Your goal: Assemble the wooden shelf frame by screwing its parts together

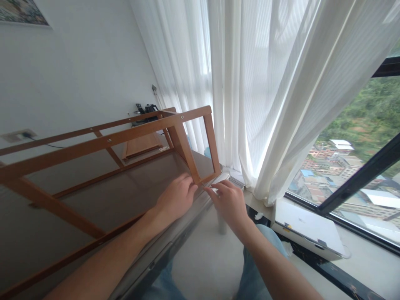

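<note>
A brown wooden frame, with long rails and crosspieces, lies on a dark tabletop. My left hand is closed at the frame's near lower corner, its fingers behind the wood and its thumb in front. Just right of that corner, my right hand pinches something small and thin between thumb and forefinger. It points at the corner joint and is too small to name. Round metal fittings show in the frame's upper rail.
Past the frame lie a flat wooden panel and a black kettle. White curtains hang behind the table. On the right, a white box with dark latches sits by the window. My knees are below the table edge.
</note>
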Demonstrator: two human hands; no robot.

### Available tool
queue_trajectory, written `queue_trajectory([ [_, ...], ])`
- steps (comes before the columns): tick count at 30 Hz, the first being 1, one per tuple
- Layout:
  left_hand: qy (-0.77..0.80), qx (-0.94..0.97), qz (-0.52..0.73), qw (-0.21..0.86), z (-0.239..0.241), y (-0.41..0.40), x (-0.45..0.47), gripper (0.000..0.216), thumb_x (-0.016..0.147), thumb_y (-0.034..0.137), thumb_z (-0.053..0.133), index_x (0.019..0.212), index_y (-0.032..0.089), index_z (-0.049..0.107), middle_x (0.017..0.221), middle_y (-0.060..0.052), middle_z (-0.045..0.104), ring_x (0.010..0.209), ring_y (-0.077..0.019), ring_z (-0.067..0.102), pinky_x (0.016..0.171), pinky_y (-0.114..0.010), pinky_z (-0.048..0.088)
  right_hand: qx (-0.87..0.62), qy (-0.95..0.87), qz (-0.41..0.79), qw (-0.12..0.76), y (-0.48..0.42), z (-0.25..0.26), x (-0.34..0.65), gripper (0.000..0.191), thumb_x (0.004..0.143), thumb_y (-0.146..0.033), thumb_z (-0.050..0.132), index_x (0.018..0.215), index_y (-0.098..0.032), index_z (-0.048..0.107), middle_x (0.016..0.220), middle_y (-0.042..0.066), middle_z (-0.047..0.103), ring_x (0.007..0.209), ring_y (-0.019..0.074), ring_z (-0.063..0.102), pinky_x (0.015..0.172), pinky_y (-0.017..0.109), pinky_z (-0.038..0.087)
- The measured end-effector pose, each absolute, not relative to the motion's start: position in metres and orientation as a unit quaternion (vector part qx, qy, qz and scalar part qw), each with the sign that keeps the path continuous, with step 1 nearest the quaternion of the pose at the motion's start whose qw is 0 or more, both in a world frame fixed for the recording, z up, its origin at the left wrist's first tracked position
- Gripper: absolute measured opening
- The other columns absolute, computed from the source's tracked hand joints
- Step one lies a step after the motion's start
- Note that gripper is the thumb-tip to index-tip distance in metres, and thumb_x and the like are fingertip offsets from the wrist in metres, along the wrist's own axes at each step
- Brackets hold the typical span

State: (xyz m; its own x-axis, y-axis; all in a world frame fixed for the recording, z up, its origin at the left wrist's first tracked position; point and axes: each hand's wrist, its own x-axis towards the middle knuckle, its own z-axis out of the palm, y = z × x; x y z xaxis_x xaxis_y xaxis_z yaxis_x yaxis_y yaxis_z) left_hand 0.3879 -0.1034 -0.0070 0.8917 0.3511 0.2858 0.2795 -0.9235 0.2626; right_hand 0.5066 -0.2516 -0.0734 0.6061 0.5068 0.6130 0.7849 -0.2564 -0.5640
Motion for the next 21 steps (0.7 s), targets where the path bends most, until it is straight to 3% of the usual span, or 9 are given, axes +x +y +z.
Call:
queue_trajectory([
  [13,0.154,0.966,0.169,0.124,-0.0098,-0.1018,0.3871,0.023,0.101,0.025,0.051,0.079,0.021,0.056,0.091,-0.006,0.065,0.084,-0.021,0.063,0.071,-0.034,0.042,-0.783,-0.412,-0.138,0.445,-0.2523,-0.0717,0.5015,0.027,0.095,-0.041,0.074,0.084,-0.018,0.083,0.073,0.005,0.073,0.06,0.0162,0.066,0.06,0.028,0.046],
  [21,0.154,0.966,0.172,0.114,-0.0073,-0.1031,0.3872,0.023,0.1,0.025,0.052,0.078,0.021,0.056,0.092,-0.007,0.068,0.082,-0.0218,0.064,0.07,-0.034,0.044,-0.775,-0.426,-0.117,0.453,-0.2522,-0.0715,0.5017,0.039,0.102,-0.046,0.062,0.079,-0.02,0.082,0.069,0.006,0.074,0.061,0.0188,0.068,0.061,0.029,0.049],
])
